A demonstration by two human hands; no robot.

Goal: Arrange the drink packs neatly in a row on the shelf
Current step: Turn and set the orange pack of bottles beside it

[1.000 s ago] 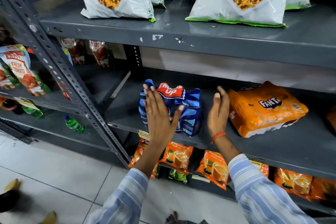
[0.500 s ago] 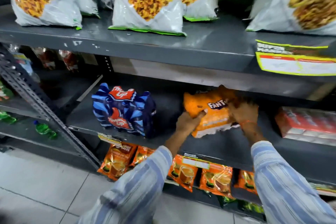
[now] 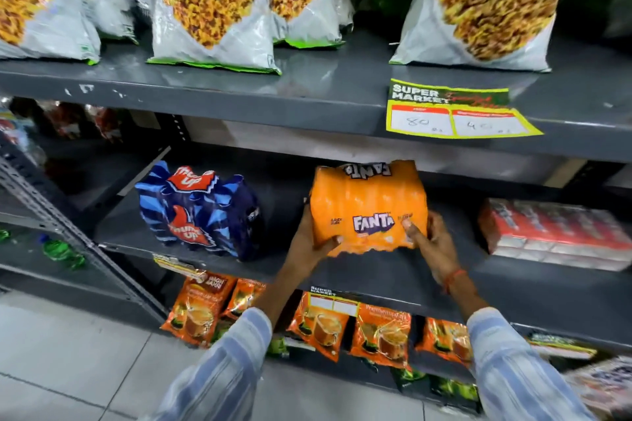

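Observation:
An orange Fanta pack (image 3: 367, 202) stands upright on the grey middle shelf (image 3: 393, 277), its logo facing me. My left hand (image 3: 313, 237) grips its lower left corner and my right hand (image 3: 429, 243) holds its lower right side. To the left, about a hand's width away, a blue Thums Up pack (image 3: 198, 212) stands upright on the same shelf. A red drink pack (image 3: 554, 232) lies flat at the right end of the shelf.
Large snack bags (image 3: 212, 3) line the top shelf above, which carries a yellow price tag (image 3: 458, 113). Orange tea pouches (image 3: 381, 335) hang on the shelf below. A slanted metal upright (image 3: 68, 232) bounds the left side; green bottles (image 3: 61, 249) sit beyond it.
My hands left the Thums Up pack, moved right and took hold of the Fanta pack. It was lying tilted and now stands upright. The view shifted right.

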